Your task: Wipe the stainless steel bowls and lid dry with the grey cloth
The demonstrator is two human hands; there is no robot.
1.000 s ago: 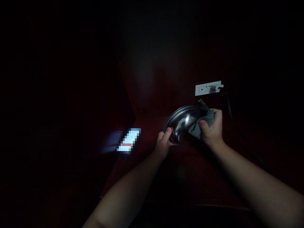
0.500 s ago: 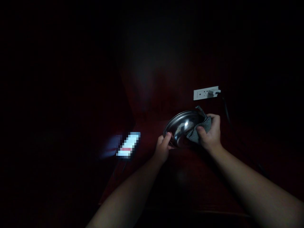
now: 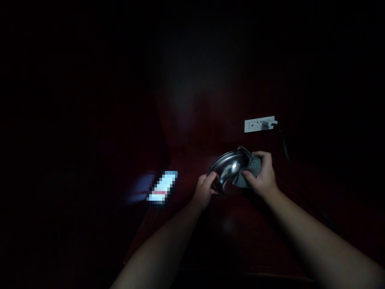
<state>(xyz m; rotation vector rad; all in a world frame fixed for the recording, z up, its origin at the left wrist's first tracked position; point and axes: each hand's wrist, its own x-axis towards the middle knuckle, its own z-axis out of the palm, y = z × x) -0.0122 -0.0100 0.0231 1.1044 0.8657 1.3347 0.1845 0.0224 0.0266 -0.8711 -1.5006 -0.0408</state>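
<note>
A shiny steel bowl (image 3: 226, 167) is held tilted above the dark red surface, its rounded outside turned toward me. My left hand (image 3: 205, 188) grips the bowl's left rim, thumb on the near side. A grey-green knit cloth (image 3: 253, 168) is bunched in my right hand (image 3: 264, 174), which presses it against the right side of the bowl. Part of the cloth folds over the rim at the top. The inside of the bowl is hidden from me.
To the left lies a lit phone (image 3: 164, 186), its screen blurred out, with a thin cable by it. On the back wall a white socket plate (image 3: 254, 125) holds a plug, and a dark cord (image 3: 284, 146) hangs from it. Most surroundings are very dark.
The cloth and my right hand have shifted a little left along the bowl. The bowl sits slightly lower in view, as do the socket and the phone.
</note>
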